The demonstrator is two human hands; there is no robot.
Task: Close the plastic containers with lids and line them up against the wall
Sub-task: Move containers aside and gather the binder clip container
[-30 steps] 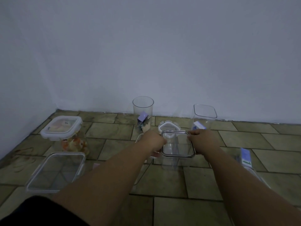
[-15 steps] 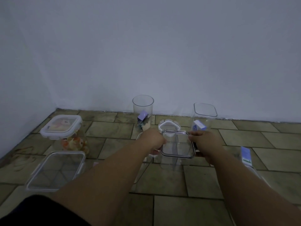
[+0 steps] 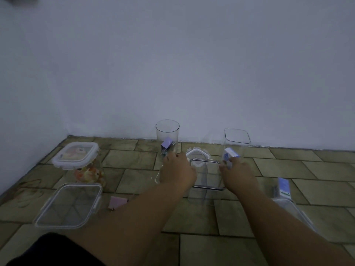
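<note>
A tall clear square container with a dark-rimmed lid (image 3: 207, 174) stands on the tiled floor, gripped on both sides by my left hand (image 3: 177, 172) and my right hand (image 3: 238, 174). Behind it lies a small white clip lid (image 3: 197, 154). An open round clear container (image 3: 167, 138) with small items inside stands near the wall. To its right is a tall square container (image 3: 236, 145) with a lid on top and a blue-white box inside.
At left a closed clip-lid container (image 3: 75, 155) sits on a jar of orange contents. A clear lidded box (image 3: 70, 205) lies nearer, with a pink binder clip (image 3: 117, 202) beside it. A flat clear box (image 3: 292, 210) and a blue-white packet (image 3: 284, 187) lie at right. The wall (image 3: 192, 73) runs behind.
Both hands and the square container between them have shifted slightly away from me toward the wall. The other containers have stayed where they were.
</note>
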